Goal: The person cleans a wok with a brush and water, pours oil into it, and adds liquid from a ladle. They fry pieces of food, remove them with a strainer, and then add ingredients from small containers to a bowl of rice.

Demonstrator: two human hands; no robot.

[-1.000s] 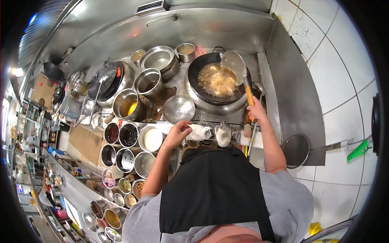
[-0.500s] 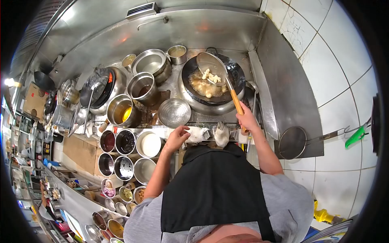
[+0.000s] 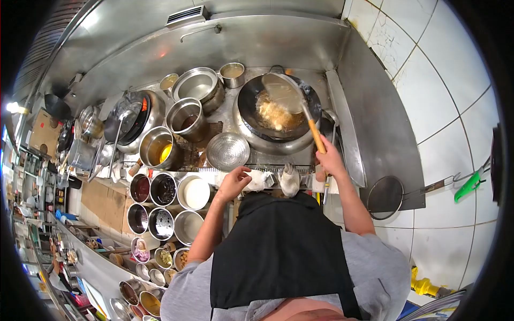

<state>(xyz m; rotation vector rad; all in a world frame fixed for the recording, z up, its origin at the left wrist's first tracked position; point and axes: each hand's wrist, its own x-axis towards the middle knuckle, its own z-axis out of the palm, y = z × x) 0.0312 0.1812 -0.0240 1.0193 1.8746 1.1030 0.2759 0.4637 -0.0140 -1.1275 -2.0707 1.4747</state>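
Note:
My right hand (image 3: 330,157) is closed around the wooden handle of a wire-mesh strainer (image 3: 281,88). The strainer's head hangs over a black wok (image 3: 249,115) on the burner, tilted and partly hiding the far side of the wok. Pale pieces of food (image 3: 278,114) lie in bubbling oil beneath and beside the mesh. By the counter's front edge, my left hand (image 3: 234,182) hovers with fingers loosely bent and nothing in them. Just beyond it sits a perforated metal bowl (image 3: 228,151).
Metal pots, among them one with yellow liquid (image 3: 159,148), crowd the stove left of the wok. Round containers of sauces and white powder (image 3: 194,192) stand at my left. A bundled white cloth (image 3: 289,181) lies at the front edge. Another strainer (image 3: 385,198) hangs right.
The strainer has tipped over the wok, and the pale pieces that lay in its mesh now show in the bubbling oil. My left hand has hardly moved.

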